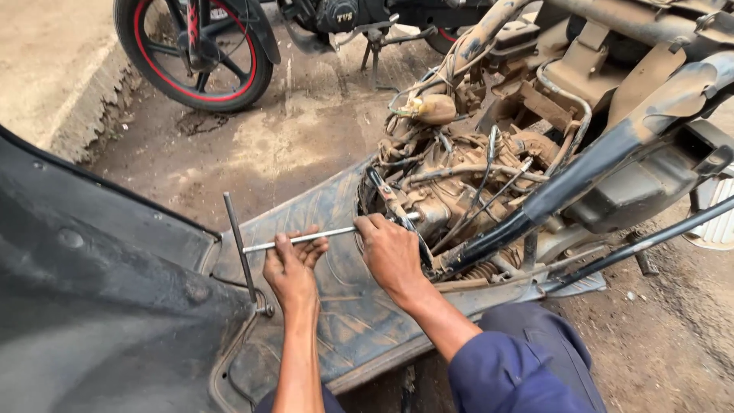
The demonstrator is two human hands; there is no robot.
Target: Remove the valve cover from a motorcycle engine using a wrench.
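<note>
A metal T-handle wrench (336, 232) lies level across a scooter's floorboard (348, 321), its tip pointing into the dusty, exposed engine (459, 191). My left hand (293, 264) grips the shaft close to the crossbar (240, 248), which stands nearly upright. My right hand (391, 252) holds the shaft further along, right at the engine's edge beside a black frame tube (581, 172). The wrench tip is hidden among cables and engine parts.
The scooter's dark front panel (92, 291) fills the lower left. Its body covers are off, baring hoses, wires and frame. A motorcycle with a red-rimmed wheel (195, 50) stands at the top left on dirty concrete ground (283, 138). My blue-trousered knee (527, 367) is at the bottom right.
</note>
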